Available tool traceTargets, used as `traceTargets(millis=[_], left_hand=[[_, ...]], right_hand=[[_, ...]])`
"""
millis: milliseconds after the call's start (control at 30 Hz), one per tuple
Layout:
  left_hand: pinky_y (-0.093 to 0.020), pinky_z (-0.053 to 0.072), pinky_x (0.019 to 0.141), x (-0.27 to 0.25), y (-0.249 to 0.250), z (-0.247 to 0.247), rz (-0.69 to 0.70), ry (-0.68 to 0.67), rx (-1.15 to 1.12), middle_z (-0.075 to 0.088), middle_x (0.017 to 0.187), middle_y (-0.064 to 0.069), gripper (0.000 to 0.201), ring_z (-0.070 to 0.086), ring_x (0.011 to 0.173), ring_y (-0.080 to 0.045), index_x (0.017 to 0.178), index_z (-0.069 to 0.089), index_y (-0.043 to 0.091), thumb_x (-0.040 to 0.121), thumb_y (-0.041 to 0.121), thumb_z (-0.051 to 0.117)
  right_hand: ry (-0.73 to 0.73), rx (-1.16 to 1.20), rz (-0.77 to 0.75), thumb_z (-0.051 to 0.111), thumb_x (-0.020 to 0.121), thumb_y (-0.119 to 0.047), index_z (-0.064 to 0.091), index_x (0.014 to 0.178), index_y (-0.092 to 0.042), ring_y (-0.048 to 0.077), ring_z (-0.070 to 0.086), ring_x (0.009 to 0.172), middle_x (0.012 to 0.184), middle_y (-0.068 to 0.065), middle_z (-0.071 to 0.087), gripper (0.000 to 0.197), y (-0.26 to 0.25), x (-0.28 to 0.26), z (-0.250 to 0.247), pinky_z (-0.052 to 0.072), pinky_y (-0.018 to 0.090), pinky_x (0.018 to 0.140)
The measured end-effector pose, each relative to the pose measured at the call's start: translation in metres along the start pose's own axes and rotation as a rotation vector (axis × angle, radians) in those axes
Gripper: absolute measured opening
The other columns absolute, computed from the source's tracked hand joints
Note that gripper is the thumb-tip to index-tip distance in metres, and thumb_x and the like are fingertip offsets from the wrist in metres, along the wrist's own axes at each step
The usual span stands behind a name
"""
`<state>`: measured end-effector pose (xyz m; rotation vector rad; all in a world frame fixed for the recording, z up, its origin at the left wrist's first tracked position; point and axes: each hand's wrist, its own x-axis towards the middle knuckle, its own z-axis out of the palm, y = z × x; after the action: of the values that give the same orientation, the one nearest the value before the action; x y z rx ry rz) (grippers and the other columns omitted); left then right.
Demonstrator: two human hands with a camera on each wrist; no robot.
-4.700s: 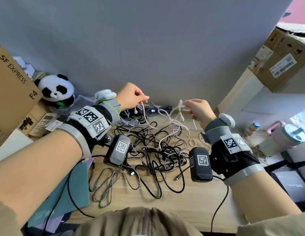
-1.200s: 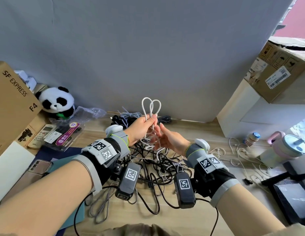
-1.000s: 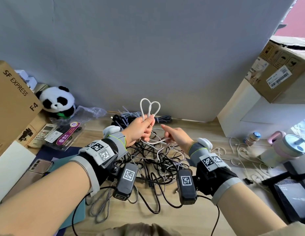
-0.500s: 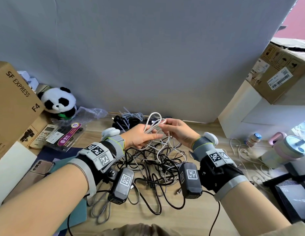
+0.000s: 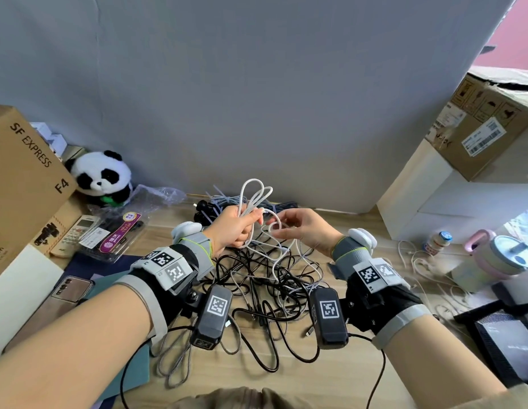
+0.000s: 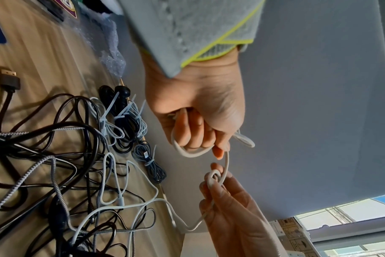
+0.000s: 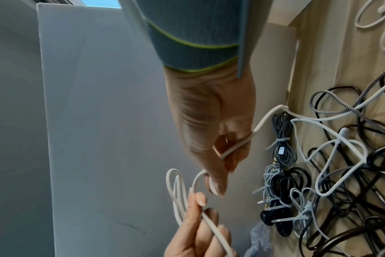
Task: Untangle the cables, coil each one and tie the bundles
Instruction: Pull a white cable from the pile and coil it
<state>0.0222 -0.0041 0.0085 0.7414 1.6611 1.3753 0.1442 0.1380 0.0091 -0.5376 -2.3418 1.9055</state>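
Note:
My left hand (image 5: 234, 228) grips several upright loops of a white cable (image 5: 254, 196) above the desk. The right hand (image 5: 304, 228) sits close beside it and pinches the same cable's loose strand, which curls into a small ring at the fingertips (image 6: 213, 175). From there the strand trails down into a tangle of black, white and braided grey cables (image 5: 271, 287) on the wooden desk. In the right wrist view the white cable (image 7: 237, 146) crosses the right hand's (image 7: 218, 139) fingers. The left hand (image 7: 198, 234) holds the loops below it.
Several coiled bundles tied with zip ties (image 5: 224, 202) lie at the back against the grey wall. An SF Express box (image 5: 21, 178), plush panda (image 5: 102, 178), remote (image 5: 77, 234) and phone (image 5: 71, 290) crowd the left. Stacked boxes (image 5: 487, 131), a small bottle (image 5: 436, 240) and a pink cup (image 5: 498, 255) stand right.
The hands went from spread apart pulling the white cable to close together. The right hand brought more strand to the left hand, and the loops there have grown.

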Motion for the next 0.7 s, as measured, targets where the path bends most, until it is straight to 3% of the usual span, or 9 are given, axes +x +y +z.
traceTargets(millis=[100,167,333,533,700], left_hand=[[-0.013,0.016,0.032,0.0,0.001,-0.001,0.003,0.009,-0.024,0.025,0.043,0.009,0.026,0.019,0.031,-0.004,0.079,0.051,0.011,0.1,0.023,0.043],[-0.014,0.016,0.032,0.0,0.001,-0.002,0.0,0.035,-0.047,0.025,0.043,0.009,0.026,0.018,0.032,-0.004,0.078,0.051,0.011,0.1,0.024,0.043],[-0.014,0.016,0.033,0.002,0.0,-0.004,0.007,0.067,-0.061,0.025,0.044,0.008,0.026,0.018,0.032,-0.005,0.08,0.051,0.012,0.1,0.026,0.044],[-0.014,0.016,0.033,0.005,-0.003,-0.002,0.013,0.088,-0.069,0.024,0.044,0.01,0.028,0.018,0.033,-0.004,0.079,0.051,0.013,0.1,0.03,0.043],[-0.013,0.018,0.034,0.004,-0.008,-0.001,-0.013,0.064,-0.041,0.029,0.051,0.004,0.024,0.024,0.034,-0.004,0.084,0.056,0.014,0.098,0.029,0.046]], right_hand=[[0.079,0.124,-0.011,0.066,0.082,0.005,0.066,0.1,0.005,0.007,0.066,0.068,0.08,0.004,0.07,0.018,0.005,0.0,-0.001,0.055,0.017,0.073],[0.088,0.251,0.007,0.062,0.084,0.008,0.061,0.105,0.011,0.011,0.069,0.067,0.078,0.004,0.073,0.022,0.007,0.0,-0.001,0.057,0.02,0.07],[0.024,0.287,0.009,0.054,0.09,0.005,0.064,0.094,0.002,0.014,0.07,0.066,0.075,0.005,0.074,0.011,0.008,-0.005,0.0,0.056,0.02,0.064],[-0.164,0.16,0.007,0.04,0.099,-0.004,0.061,0.093,-0.005,0.011,0.071,0.07,0.073,-0.002,0.072,0.022,0.0,-0.008,0.007,0.056,0.02,0.068],[-0.02,0.186,-0.082,0.037,0.102,-0.01,0.062,0.089,-0.009,0.004,0.064,0.078,0.083,-0.003,0.07,0.027,-0.004,-0.002,0.01,0.05,0.018,0.077]])
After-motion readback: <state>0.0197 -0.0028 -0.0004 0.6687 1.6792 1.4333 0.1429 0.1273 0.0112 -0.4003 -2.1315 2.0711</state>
